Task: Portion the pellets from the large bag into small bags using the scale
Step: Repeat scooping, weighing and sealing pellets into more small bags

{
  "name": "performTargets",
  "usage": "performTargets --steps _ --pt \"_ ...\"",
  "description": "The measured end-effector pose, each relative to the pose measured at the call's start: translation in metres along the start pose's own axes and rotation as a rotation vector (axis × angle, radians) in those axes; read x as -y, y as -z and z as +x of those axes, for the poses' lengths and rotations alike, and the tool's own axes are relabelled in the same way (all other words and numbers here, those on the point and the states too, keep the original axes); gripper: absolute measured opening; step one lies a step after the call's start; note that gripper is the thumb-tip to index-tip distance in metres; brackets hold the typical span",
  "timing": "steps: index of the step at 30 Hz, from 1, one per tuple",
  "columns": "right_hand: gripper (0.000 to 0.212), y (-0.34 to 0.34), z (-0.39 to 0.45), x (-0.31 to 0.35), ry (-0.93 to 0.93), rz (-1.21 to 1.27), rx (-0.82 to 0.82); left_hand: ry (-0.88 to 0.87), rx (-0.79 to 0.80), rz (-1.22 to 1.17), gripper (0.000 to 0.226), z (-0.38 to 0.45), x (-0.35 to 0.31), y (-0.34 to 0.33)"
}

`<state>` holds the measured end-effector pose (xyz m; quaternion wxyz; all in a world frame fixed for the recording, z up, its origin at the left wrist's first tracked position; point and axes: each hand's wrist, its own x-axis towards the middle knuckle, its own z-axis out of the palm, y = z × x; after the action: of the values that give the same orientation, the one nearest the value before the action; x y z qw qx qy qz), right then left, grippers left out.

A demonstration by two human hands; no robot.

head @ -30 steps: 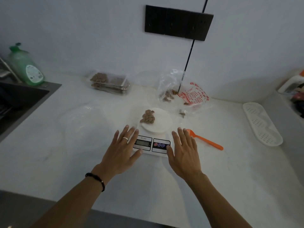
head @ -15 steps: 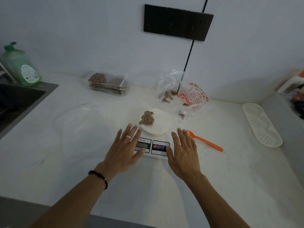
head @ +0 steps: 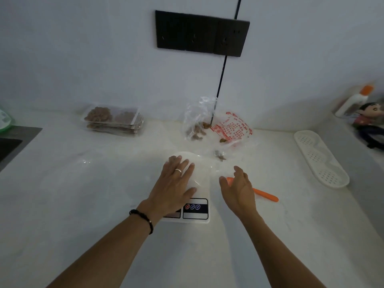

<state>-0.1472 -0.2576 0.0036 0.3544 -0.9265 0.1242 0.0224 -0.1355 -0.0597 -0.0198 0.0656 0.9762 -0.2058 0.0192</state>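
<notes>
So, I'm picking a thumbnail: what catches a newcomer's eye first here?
The two bare arms reaching in: the left hand lies flat over the white scale at centre, the right hand hovers above the orange scoop. Behind them slumps the large bag, pellets inside, under the black socket panel.

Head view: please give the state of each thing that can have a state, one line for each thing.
Left hand: flat, fingers straight, over the scale's plate.
Right hand: relaxed, holds nothing, over the spoon's bowl.
Kitchen scale: display hidden.
Large bag: open, nearly empty.
Orange spoon: lying flat.
Small filled bags: stacked.
</notes>
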Motion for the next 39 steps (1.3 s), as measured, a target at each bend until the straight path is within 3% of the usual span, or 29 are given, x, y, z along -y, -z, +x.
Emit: performTargets --steps 7,9,13,16,18,22,26,30,39 --pt "0.072 -0.009 0.032 0.003 -0.254 0.339 0.033 -0.057 0.104 0.047 0.066 0.032 0.001 -0.003" --pt "0.067 -0.009 0.035 0.004 -0.261 0.418 0.046 -0.053 0.129 0.034 0.065 0.036 0.003 -0.001" --pt "0.036 0.006 0.032 0.025 -0.036 0.384 0.056 -0.031 0.011 -0.17 0.06 0.043 0.008 0.015" --pt "0.024 0.024 0.032 0.051 0.164 0.351 0.098 0.024 -0.174 -0.45 0.06 0.051 0.011 0.038" --pt "0.021 0.036 0.033 0.069 0.283 0.323 0.139 0.046 -0.214 -0.591 0.059 0.057 0.012 0.057" --pt "0.015 0.057 0.039 0.097 0.392 0.297 0.148 0.073 -0.363 -0.801 0.007 0.064 0.012 0.098" --pt "0.011 0.077 0.045 0.116 0.461 0.253 0.192 0.15 -0.381 -1.06 0.009 0.062 0.012 0.124" --pt "0.019 0.09 0.051 0.131 0.544 0.162 0.189 0.196 -0.403 -1.064 0.013 0.063 0.006 0.141" --pt "0.015 0.112 0.055 0.149 0.697 0.019 0.219 0.305 -0.427 -1.076 0.014 0.054 -0.008 0.17"
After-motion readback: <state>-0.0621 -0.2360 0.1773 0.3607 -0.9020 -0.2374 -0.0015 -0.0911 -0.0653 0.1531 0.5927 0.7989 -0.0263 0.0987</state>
